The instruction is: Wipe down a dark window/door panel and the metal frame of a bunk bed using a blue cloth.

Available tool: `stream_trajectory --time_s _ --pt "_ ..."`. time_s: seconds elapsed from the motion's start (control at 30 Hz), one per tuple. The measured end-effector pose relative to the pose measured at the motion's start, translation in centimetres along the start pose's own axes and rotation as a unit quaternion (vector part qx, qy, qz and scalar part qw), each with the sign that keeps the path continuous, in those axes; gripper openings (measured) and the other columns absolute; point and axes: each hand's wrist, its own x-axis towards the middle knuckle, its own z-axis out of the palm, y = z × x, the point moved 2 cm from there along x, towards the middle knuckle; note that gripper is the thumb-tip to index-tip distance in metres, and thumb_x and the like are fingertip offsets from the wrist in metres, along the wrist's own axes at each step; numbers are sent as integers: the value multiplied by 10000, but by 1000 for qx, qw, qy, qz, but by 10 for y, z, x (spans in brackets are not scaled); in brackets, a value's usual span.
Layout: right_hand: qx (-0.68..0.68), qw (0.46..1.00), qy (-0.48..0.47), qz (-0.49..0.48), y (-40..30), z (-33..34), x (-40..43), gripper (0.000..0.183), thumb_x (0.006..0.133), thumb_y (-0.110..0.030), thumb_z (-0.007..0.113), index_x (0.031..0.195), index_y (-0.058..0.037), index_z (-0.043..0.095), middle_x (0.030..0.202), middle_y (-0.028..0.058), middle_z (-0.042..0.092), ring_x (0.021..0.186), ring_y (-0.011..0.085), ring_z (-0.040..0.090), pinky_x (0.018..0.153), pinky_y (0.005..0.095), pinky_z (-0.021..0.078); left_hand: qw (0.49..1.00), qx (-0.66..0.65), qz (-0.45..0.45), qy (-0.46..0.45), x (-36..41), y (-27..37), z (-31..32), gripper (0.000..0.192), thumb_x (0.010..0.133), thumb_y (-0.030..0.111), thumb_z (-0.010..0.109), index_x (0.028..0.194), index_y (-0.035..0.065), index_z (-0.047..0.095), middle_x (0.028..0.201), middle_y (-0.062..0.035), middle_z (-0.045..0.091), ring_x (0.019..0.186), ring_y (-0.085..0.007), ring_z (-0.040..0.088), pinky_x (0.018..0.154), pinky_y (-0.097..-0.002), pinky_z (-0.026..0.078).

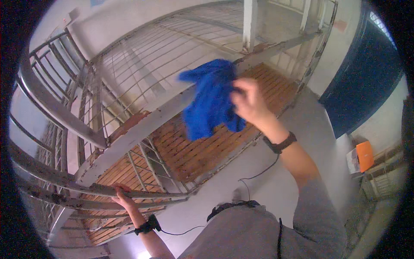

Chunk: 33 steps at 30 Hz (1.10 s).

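A crumpled blue cloth (210, 97) hangs from my right hand (250, 100), raised over the metal bunk bed frame. Motion blurs both the fingers and the cloth, which is in front of the frame's side beam (161, 113). Lower on the left, my left hand (125, 201) grips a worn metal rail (155, 195) of the bed's ladder or end frame. Rust and peeling paint mark the beam.
The upper bunk has a bare wire mesh base (152, 58). Beneath it lie wooden slats (190, 158). At the right are a dark blue door or panel (359, 77) and an orange object (364, 156). Thin cables run from both wristbands.
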Motion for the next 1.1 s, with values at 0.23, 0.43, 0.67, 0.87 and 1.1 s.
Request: stream_trajectory --time_s 0.23,0.43,0.67,0.87,1.1 --pt "-139 922 179 315 90 -99 -39 433 788 -25 556 1197 38 429 1171 208 421 1141 338 422 981 380 334 999 -21 2 37 2 -27 -19 335 821 385 574 741 76 470 595 -27 438 515 -113 438 454 -253 357" --pt "-112 925 192 310 41 -146 15 415 822 -122 619 1195 -12 476 1185 150 529 1049 232 531 919 324 398 995 24 6 98 -2 -18 -19 285 824 340 567 782 69 488 629 -30 463 537 -119 454 486 -257 386" --pt "-58 986 114 107 41 -109 83 372 801 -53 588 1169 -61 530 1119 103 580 1030 197 540 926 308 399 995 28 19 91 1 -18 -22 210 861 241 563 827 40 513 648 -34 489 553 -118 468 480 -264 386" --pt "-118 982 69 133 104 -99 97 358 819 -193 630 1137 -47 552 1120 147 587 1030 254 561 900 327 418 997 3 -16 71 -6 -24 -38 361 851 274 619 1056 9 485 850 -89 532 715 -160 522 604 -312 463" --pt "-244 962 3 125 233 -187 114 401 828 -269 623 1136 -25 545 1054 206 596 988 336 566 874 375 430 829 371 324 265 -58 102 64 558 804 108 670 1227 0 324 1185 -139 401 1004 -248 475 870 -374 436"
